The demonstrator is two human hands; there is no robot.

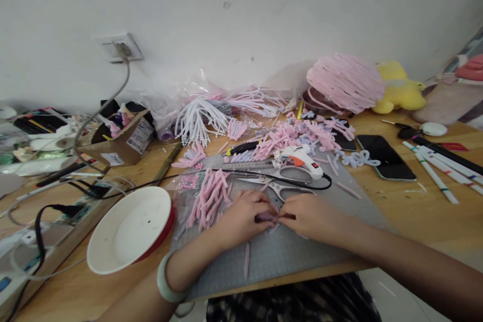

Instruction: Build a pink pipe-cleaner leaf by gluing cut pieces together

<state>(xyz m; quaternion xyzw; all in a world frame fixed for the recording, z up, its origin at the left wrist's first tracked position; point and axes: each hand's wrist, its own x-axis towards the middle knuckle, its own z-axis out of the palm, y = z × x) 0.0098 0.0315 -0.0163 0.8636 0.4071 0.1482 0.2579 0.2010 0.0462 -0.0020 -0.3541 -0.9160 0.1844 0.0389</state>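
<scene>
My left hand [245, 214] and my right hand [311, 217] meet over the grey cutting mat [302, 256], fingers closed. Between them shows a fuzzy pinkish-purple pipe cleaner [265, 217], mostly covered by the fingers. The left fingers wrap round it, and the right thumb and fingertips pinch at its right end. Left of my left hand lies a heap of cut pink pipe cleaners [207, 198]. Just beyond the hands are scissors [264, 179] and a white glue gun [302, 157], its black cord crossing the scissors. One short pipe cleaner piece [247, 260] lies nearer the mat's front edge.
A white bowl [130, 229] and a wooden-edged power strip [71, 221] stand at the left. Behind them is a cardboard box [124, 141]. More pink pipe cleaners [281, 138] and a steel ruler [247, 165] lie farther back. A phone [387, 157] and several markers [432, 173] rest rightward.
</scene>
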